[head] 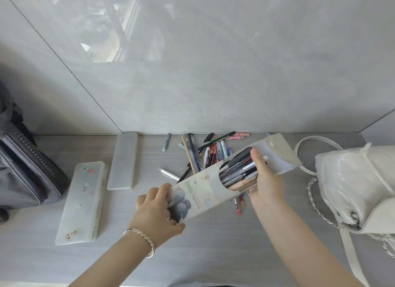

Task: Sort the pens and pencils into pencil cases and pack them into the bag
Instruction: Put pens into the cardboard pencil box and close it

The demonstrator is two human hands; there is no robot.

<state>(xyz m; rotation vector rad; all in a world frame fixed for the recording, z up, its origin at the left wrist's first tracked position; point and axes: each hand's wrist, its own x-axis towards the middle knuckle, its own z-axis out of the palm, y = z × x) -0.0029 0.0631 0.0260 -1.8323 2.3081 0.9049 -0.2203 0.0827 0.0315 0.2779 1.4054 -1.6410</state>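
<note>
**Printed case held over the bench, pens showing in its mouth**

The printed case (201,193) is off the bench (213,254), held slantwise between both hands above the middle of it. It is a long, flat, milky translucent sleeve with green lettering, a dark grey-blue flower-like picture near its lower end and a metal snap stud halfway along. Its flap is folded back at the upper end, toward the back right corner. An oval cut-out there shows a bundle of pens (236,172), black, grey and white barrels packed side by side.

The left hand (158,209), with a bracelet (141,237) at the wrist, has its fingers curled round the case's lower end. The right hand (267,180) grips the open end, thumb lying across the pens, fingers under the sleeve.

Behind the case, against the back edge, lies a loose heap of pens and pencils (205,152). A white pen (168,173) sits just apart from it, and red pens (238,205) stick out from beneath the case.

Toward the left edge two more cases lie flat: a frosted case (82,201) dotted with small stickers and a plain case (124,160) beside it. A grey zipped bag (25,167) stands at the left edge. A white bag (359,186) with a chain strap stands at the right.
</note>
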